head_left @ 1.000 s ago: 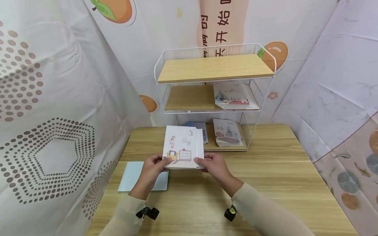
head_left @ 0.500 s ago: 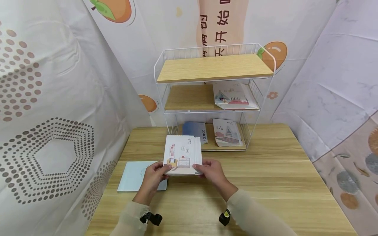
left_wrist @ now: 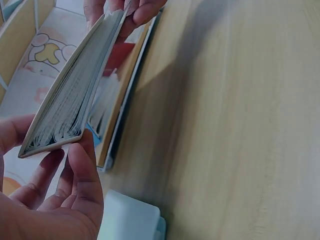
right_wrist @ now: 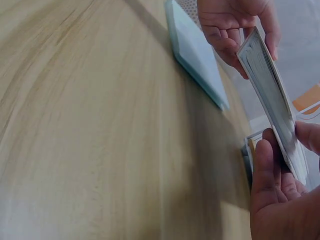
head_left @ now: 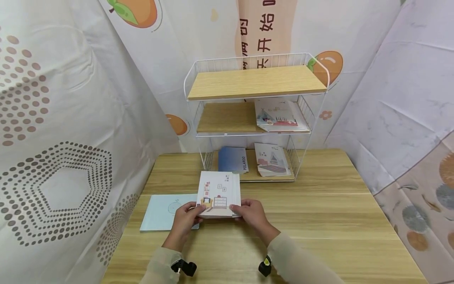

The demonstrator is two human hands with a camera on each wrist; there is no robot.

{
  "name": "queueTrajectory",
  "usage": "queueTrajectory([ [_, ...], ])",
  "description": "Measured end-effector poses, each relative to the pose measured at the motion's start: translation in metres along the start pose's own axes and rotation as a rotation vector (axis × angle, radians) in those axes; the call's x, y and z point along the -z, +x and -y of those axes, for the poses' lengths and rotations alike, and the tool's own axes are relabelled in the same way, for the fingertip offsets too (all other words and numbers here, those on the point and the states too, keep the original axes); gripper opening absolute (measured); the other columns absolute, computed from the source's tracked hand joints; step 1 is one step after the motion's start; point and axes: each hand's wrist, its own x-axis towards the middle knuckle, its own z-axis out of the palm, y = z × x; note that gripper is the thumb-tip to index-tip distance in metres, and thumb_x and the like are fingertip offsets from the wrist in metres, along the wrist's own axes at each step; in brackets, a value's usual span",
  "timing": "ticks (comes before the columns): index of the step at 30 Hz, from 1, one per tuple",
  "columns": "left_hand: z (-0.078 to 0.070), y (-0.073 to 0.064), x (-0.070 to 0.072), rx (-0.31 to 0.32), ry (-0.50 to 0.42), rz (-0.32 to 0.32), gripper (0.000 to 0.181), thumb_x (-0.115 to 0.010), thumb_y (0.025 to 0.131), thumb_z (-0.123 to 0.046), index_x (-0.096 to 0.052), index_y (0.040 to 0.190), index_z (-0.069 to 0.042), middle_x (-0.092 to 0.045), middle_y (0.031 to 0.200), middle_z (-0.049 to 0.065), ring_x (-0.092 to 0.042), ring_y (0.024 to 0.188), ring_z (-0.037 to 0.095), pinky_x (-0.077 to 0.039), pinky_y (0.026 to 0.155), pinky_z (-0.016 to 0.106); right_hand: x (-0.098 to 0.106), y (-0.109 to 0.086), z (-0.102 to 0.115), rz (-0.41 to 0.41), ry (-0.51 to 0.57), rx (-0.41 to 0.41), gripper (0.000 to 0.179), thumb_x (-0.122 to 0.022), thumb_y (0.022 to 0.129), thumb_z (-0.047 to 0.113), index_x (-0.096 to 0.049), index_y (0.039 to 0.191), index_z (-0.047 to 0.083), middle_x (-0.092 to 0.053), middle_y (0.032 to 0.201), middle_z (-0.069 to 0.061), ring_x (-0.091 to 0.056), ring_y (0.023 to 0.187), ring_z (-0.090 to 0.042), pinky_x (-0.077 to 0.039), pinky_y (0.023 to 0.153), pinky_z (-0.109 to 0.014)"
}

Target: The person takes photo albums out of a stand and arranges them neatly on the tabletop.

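Note:
Both hands hold a white photo album (head_left: 217,189) above the table, its cover printed with a yellow armchair and a drawer chest. My left hand (head_left: 185,221) pinches its near left corner, thumb on the cover and fingers underneath. At the near right corner my right hand (head_left: 254,217) grips it the same way. Seen edge-on in the left wrist view, the album (left_wrist: 75,90) has many thin leaves between stiff covers. A pale blue book (head_left: 157,215) lies flat on the table, partly behind the left hand, with a round line drawing on its cover.
Behind the album stands a white wire rack with wooden shelves (head_left: 257,81). On its bottom shelf lie a blue POLAROID album (head_left: 232,158) and a white illustrated one (head_left: 271,158). The middle shelf bears more white albums (head_left: 278,114) at the right. Printed cloth hangs around the table (head_left: 319,221).
Both hands have drawn the white album back toward the body and down, away from the rack. More of the blue POLAROID album and of the pale blue book now shows.

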Motion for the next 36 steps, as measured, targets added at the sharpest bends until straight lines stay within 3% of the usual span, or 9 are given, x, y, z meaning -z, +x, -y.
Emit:
queueTrajectory([
  [10, 0.013, 0.001, 0.003, 0.000, 0.062, -0.028, 0.042, -0.084, 0.086, -0.021, -0.067, 0.115, 0.004, -0.073, 0.084, 0.006, -0.065, 0.062, 0.013, -0.059, 0.059, 0.028, -0.005, 0.002, -0.016, -0.050, -0.084, -0.003, 0.041, -0.089, 0.082, 0.030, -0.074, 0.104, -0.001, -0.073, 0.086, -0.006, -0.069, 0.067, -0.014, -0.064, 0.066, -0.036],
  [17, 0.020, 0.002, 0.006, 0.007, 0.089, -0.002, 0.043, -0.084, 0.088, -0.020, -0.066, 0.117, 0.004, -0.074, 0.086, 0.005, -0.066, 0.064, 0.015, -0.059, 0.061, 0.032, -0.004, 0.001, -0.022, -0.094, -0.239, 0.036, 0.041, -0.090, 0.080, 0.035, -0.073, 0.098, 0.002, -0.071, 0.080, -0.003, -0.063, 0.064, -0.014, -0.055, 0.057, -0.028],
  [24, 0.027, 0.002, 0.005, -0.008, 0.133, -0.002, 0.039, -0.084, 0.086, -0.020, -0.069, 0.113, 0.004, -0.077, 0.088, 0.008, -0.066, 0.064, 0.017, -0.058, 0.057, 0.032, -0.002, 0.001, -0.029, -0.124, -0.402, 0.135, 0.036, -0.090, 0.080, 0.038, -0.075, 0.090, 0.007, -0.070, 0.077, 0.000, -0.059, 0.071, -0.014, -0.048, 0.062, -0.028],
  [36, 0.035, 0.003, 0.004, 0.005, 0.205, -0.045, 0.047, -0.085, 0.086, -0.023, -0.070, 0.120, 0.005, -0.075, 0.093, 0.007, -0.062, 0.068, 0.013, -0.054, 0.057, 0.029, -0.003, 0.000, -0.037, -0.137, -0.484, 0.163, 0.033, -0.089, 0.078, 0.040, -0.073, 0.081, 0.011, -0.065, 0.068, 0.005, -0.056, 0.065, -0.012, -0.046, 0.060, -0.028],
])
